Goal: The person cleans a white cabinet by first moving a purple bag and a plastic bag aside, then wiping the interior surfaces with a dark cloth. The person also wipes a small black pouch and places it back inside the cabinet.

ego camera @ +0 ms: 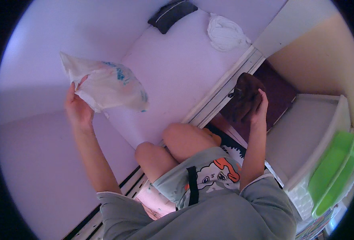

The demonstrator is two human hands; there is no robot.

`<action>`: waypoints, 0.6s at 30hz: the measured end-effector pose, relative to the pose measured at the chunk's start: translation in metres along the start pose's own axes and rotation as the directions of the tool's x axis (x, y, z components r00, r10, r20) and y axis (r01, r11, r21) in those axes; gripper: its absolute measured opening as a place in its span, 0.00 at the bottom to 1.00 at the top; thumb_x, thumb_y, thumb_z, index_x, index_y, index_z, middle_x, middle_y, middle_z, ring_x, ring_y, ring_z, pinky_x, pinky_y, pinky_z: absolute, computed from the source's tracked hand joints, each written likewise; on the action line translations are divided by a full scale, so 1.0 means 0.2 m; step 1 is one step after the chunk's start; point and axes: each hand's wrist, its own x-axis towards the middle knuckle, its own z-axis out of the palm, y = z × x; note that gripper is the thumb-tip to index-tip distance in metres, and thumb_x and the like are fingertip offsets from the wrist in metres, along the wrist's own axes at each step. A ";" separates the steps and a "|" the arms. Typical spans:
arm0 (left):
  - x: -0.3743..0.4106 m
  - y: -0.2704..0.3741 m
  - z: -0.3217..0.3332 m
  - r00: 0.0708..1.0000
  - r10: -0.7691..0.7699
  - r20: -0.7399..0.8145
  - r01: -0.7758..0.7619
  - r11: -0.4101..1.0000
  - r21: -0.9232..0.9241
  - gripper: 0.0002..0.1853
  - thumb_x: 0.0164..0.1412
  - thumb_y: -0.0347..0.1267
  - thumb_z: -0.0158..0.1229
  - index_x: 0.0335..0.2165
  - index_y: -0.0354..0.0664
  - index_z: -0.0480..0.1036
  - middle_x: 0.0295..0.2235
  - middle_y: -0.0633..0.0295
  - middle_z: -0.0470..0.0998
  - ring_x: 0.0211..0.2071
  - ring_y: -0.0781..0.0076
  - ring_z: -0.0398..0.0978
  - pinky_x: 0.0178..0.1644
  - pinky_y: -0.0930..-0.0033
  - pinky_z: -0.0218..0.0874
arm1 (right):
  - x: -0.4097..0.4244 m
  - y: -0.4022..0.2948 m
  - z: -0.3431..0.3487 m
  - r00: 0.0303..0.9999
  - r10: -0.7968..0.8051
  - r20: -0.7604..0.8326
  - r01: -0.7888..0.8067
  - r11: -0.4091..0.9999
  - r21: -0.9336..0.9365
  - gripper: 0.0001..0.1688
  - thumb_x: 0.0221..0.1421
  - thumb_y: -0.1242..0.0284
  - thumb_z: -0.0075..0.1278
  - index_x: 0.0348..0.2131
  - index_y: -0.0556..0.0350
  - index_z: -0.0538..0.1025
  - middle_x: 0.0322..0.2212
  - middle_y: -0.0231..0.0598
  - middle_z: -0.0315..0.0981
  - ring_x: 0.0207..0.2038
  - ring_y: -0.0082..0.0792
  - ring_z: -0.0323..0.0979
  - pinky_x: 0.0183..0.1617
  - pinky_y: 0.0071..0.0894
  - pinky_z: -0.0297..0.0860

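At the left, my left hand [80, 105] grips the edge of a white plastic bag [108, 85] with blue printing. The bag hangs out to the right of the fingers, and something pinkish or orange shows faintly through it. On the right side of the view, my right hand [260, 105] holds a bunched dark brown item [245, 96], thin and soft, perhaps a bag or cloth; which one I cannot tell. The two hands are far apart, with my bare knees lower down between them.
A black cushion [173, 15] and a bundled white cloth [226, 33] lie at the far end of the pale surface. A white slatted frame edge [225, 87] runs diagonally. To the right stand a whitish plastic container [303, 135] and a green plastic tray [333, 174].
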 end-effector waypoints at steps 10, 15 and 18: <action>-0.12 -0.46 -0.29 0.970 -0.146 -0.193 0.139 0.989 -0.047 0.24 0.63 0.40 0.40 0.47 0.28 0.63 0.48 0.48 0.66 0.52 0.55 0.62 0.57 0.55 0.51 | -0.06 0.30 0.31 0.948 0.295 0.115 -0.267 0.940 -0.210 0.19 0.47 0.63 0.53 0.38 0.53 0.71 0.32 0.34 0.71 0.34 0.29 0.68 0.38 0.29 0.66; -0.17 -0.51 -0.17 0.982 -0.162 -0.099 0.144 0.975 -0.170 0.24 0.62 0.41 0.42 0.46 0.30 0.63 0.49 0.49 0.66 0.52 0.55 0.62 0.57 0.55 0.51 | -0.16 0.42 0.44 0.950 0.142 0.280 -0.009 0.904 -0.428 0.25 0.47 0.71 0.56 0.46 0.56 0.68 0.36 0.35 0.70 0.36 0.28 0.69 0.38 0.26 0.68; -0.18 -0.51 -0.14 0.982 -0.177 -0.072 0.161 0.968 -0.191 0.24 0.62 0.43 0.43 0.47 0.33 0.62 0.48 0.52 0.66 0.51 0.56 0.62 0.56 0.53 0.53 | -0.25 0.46 0.50 0.946 0.109 0.306 0.022 0.919 -0.395 0.24 0.49 0.73 0.53 0.46 0.57 0.67 0.36 0.35 0.69 0.36 0.28 0.69 0.39 0.25 0.68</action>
